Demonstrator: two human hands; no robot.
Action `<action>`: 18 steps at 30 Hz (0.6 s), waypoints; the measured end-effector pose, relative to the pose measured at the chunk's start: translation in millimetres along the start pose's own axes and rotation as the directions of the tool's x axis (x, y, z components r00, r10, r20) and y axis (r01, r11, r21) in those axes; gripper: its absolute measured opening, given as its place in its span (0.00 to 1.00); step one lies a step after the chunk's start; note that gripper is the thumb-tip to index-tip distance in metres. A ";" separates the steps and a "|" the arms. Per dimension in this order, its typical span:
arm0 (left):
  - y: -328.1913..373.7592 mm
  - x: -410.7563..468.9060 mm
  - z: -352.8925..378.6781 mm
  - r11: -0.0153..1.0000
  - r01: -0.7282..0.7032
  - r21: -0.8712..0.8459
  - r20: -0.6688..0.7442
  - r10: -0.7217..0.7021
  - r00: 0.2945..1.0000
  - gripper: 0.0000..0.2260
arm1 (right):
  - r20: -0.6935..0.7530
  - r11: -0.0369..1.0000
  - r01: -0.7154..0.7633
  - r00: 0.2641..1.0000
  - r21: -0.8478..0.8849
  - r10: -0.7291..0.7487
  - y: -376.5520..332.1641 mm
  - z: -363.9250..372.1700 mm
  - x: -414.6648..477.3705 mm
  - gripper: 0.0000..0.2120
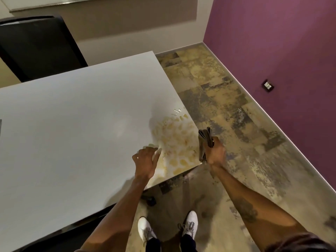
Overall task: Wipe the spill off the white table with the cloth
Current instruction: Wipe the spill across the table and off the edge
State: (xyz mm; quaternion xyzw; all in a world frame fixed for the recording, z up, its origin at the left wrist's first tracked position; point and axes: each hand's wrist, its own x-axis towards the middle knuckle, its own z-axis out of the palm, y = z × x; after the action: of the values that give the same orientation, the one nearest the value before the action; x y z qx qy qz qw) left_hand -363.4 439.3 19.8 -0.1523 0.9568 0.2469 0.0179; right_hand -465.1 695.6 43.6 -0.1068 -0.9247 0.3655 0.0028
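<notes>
Two white shoes (pixel 190 225) stand on the mottled floor (pixel 236 110) at the bottom of my view, just off the table's near corner. Above them I see both bare forearms reaching forward. My left hand (pixel 145 160) hovers over or rests on the table (pixel 63 124) at the spill's near-left edge, grip wide, fingers spread, holding nothing; I cannot tell whether it touches the surface. My right hand (pixel 215 151) sits just beyond the table's right edge, over the floor, its grip closed around a folded brown cloth (pixel 204 137) that stands upright, clear of the table. The spill (pixel 178 142), a yellowish patchy smear, covers the near-right corner. A black chair (pixel 36 46) stands at the far-left side.
</notes>
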 end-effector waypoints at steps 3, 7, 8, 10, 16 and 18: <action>-9.6 4.0 4.3 0.993 0.115 -0.013 0.035 -0.114 0.993 0.25 | -0.023 0.989 -0.018 1.000 -0.144 0.015 24.3 -5.8 4.1 0.14; -25.8 10.1 11.3 0.988 0.149 0.031 0.017 -0.149 0.989 0.19 | -0.035 0.961 -0.128 0.992 -0.247 0.123 32.2 2.7 1.3 0.18; -30.5 12.0 13.5 0.986 0.157 0.049 0.017 -0.158 0.987 0.20 | -0.035 0.959 -0.146 0.989 -0.244 0.142 30.5 6.4 0.8 0.18; -41.8 16.9 19.1 0.980 0.182 0.079 0.014 -0.184 0.983 0.23 | -0.024 0.959 -0.151 0.988 -0.239 0.150 27.0 17.7 2.6 0.20; -64.4 27.6 27.8 0.972 0.212 0.102 -0.051 -0.208 0.977 0.38 | 0.017 0.946 -0.118 0.991 -0.300 0.129 22.6 48.9 13.9 0.17; -72.6 34.6 31.8 0.969 0.214 0.127 -0.006 -0.215 0.977 0.35 | 0.033 0.947 -0.089 0.994 -0.308 0.104 24.6 52.2 20.5 0.18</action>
State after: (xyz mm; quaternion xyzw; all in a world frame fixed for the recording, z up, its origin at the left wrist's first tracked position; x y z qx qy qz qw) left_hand -375.8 384.4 -45.8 -0.2525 0.9484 0.1829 0.0577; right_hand -484.7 681.9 -12.8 -0.1419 -0.9636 0.2202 -0.0541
